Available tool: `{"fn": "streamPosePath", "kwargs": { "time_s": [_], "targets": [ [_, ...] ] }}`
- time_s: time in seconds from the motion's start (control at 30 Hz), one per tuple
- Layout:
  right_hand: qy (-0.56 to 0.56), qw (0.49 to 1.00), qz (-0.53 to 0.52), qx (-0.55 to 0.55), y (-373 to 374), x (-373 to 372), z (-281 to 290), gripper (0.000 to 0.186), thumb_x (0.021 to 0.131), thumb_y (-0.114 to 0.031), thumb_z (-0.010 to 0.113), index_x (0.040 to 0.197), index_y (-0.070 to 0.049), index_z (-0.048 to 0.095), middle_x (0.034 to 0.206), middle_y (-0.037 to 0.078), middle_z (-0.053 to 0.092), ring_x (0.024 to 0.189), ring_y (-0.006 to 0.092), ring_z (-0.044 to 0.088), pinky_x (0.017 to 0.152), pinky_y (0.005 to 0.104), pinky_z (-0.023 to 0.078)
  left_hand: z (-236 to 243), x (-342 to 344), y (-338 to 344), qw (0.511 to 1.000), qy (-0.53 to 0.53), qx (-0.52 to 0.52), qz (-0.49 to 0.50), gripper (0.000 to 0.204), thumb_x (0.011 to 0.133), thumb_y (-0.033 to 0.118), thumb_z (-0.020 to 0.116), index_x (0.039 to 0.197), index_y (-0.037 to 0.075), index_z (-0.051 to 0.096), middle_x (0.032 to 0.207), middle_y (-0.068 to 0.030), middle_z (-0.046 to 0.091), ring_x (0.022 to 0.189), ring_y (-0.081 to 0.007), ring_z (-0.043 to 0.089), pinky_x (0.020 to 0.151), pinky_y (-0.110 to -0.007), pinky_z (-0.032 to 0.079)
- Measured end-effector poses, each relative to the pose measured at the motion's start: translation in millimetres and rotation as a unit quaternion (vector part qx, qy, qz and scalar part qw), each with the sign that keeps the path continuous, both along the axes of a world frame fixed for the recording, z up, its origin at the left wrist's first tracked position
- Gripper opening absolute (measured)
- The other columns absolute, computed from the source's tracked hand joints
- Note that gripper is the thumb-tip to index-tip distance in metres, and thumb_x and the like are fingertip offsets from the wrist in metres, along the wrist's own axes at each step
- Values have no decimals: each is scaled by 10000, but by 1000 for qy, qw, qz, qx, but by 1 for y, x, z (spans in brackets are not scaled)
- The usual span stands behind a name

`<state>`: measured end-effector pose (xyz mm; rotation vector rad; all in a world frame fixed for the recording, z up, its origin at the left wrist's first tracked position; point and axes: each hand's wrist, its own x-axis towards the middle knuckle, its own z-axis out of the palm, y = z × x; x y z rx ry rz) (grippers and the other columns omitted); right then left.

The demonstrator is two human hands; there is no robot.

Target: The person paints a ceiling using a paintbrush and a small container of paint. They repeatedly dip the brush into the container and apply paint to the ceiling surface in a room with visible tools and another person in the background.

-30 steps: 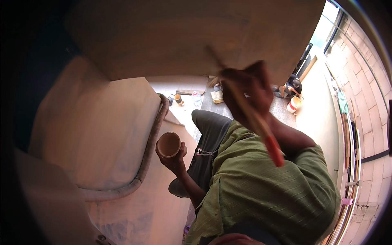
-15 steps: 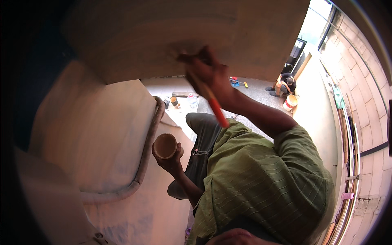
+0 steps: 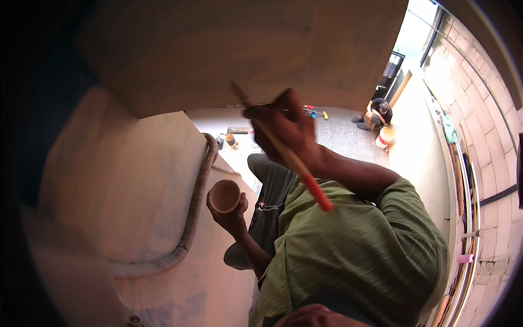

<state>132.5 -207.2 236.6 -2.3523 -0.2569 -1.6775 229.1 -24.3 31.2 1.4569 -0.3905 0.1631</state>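
My right hand is closed around a slim paintbrush with a wooden handle and a red end. The brush slants up to the left, and its thin tip is in front of the large brownish panel; whether the two touch I cannot tell. Lower and to the left, my left hand is wrapped around a round, light brown cup. The cup's open mouth faces up, and its inside looks the same light brown.
On the left, a rounded tube-like edge borders a smeared pale surface. Far below, a person crouches by a white and red bucket. Small containers stand on the floor. Long poles line the block wall.
My right hand and the brush have come down and a little to the right, toward my body. The left hand with the cup has hardly shifted.
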Motion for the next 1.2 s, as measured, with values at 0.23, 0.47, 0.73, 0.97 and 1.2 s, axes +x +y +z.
{"fn": "streamPosePath", "kwargs": {
  "time_s": [0.23, 0.47, 0.73, 0.97, 1.2],
  "targets": [
    [13, 997, -80, -7, -26, 50, -11, 468, 777, -13, 685, 1228, -114, 608, 961, 119, 492, 733, 240, 644, 542, 383, 563, 0, -1, -6, 1000, -14, 12, 9, 817, 604, 148, 905, 1310, 24, 515, 1226, -138, 605, 1118, -288, 601, 987, -435, 479],
    [-10, 981, -195, 2, -28, -74, -15, 379, 770, 26, 731, 1112, -128, 676, 975, 118, 539, 785, 228, 681, 514, 342, 539, 0, 5, -2, 999, -37, 19, -11, 772, 624, 111, 889, 1297, 14, 523, 1236, -132, 603, 1128, -285, 598, 990, -438, 478],
    [40, 993, -15, 107, -13, -77, -16, 633, 625, -120, 892, 1143, -72, 531, 1125, 149, 493, 1021, 306, 568, 805, 403, 504, -6, -1, -9, 999, 8, 7, -31, 815, 596, 136, 913, 1296, 23, 511, 1205, -133, 603, 1100, -284, 602, 962, -425, 483],
    [39, 991, 122, 40, -14, -30, -4, 500, 600, -257, 960, 906, -82, 606, 1154, 144, 565, 1047, 269, 605, 836, 374, 521, -2, -14, -9, 999, 21, 29, 10, 805, 604, 130, 902, 1301, 30, 511, 1214, -131, 607, 1115, -289, 601, 985, -448, 470],
    [117, 962, 222, 107, -27, -28, 0, 534, 601, -182, 945, 985, -43, 601, 1014, 104, 621, 943, 242, 637, 748, 335, 529, 12, -23, -7, 998, 0, 54, 31, 813, 624, 158, 915, 1301, 22, 487, 1201, -150, 595, 1093, -299, 602, 953, -424, 482]
  ]
}}
